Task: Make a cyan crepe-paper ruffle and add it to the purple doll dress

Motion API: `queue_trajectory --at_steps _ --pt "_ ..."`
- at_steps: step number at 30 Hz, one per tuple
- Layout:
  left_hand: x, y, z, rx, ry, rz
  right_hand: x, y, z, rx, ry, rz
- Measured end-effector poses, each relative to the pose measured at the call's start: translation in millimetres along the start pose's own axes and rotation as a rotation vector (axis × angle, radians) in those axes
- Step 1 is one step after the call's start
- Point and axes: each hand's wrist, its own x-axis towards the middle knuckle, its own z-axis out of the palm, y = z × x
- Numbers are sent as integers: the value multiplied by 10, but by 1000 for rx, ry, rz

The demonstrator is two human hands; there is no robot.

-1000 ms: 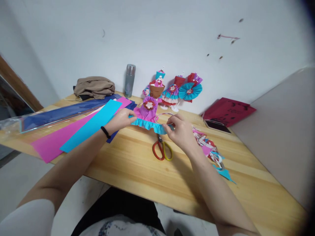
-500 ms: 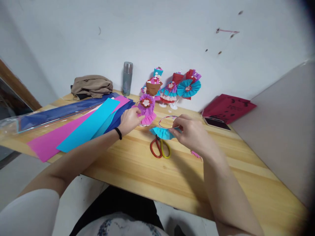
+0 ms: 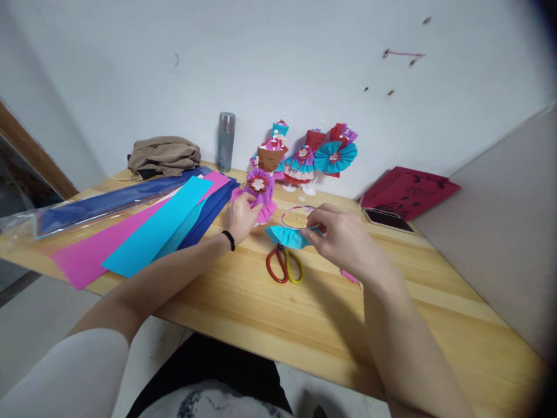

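My right hand (image 3: 337, 232) pinches a thin ring (image 3: 282, 216) with a turquoise ruffled crepe paper strip (image 3: 287, 236) hanging from its near side. Below the ruffle lie scissors (image 3: 285, 266) with one red and one yellow handle, their blades mostly hidden. My left hand (image 3: 243, 219), wearing a black wristband, is beside a small purple crepe paper dress (image 3: 263, 206) with a flower rosette. Its fingers are bent, with thumb and forefinger apart; whether they touch the skirt I cannot tell.
Several small paper dresses on stands (image 3: 304, 159) line the wall. Turquoise and pink paper strips (image 3: 161, 223) lie left, near a brown cloth (image 3: 164, 155) and a grey flask (image 3: 225, 142). Right are a phone (image 3: 389, 220) and a crimson bag (image 3: 409, 193). A pink scrap (image 3: 349, 276) lies near my right wrist.
My left hand has moved right, off the paper strips and closer in front of the purple dress. The right hand keeps hold of the ring in nearly the same place.
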Motion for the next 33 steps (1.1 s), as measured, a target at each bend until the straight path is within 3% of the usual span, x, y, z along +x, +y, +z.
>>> queue_trajectory --at_steps 6,16,25,33 --pt "12 -27 8 -24 -24 -19 8 1 24 5 -14 -4" --pt "-31 -93 -152 -22 -44 17 41 -36 34 26 -51 28" --pt "4 8 -32 44 -20 -59 34 -48 14 -1 -75 33" --pt "50 -6 30 -15 -2 -46 60 -87 3 -41 -118 55"
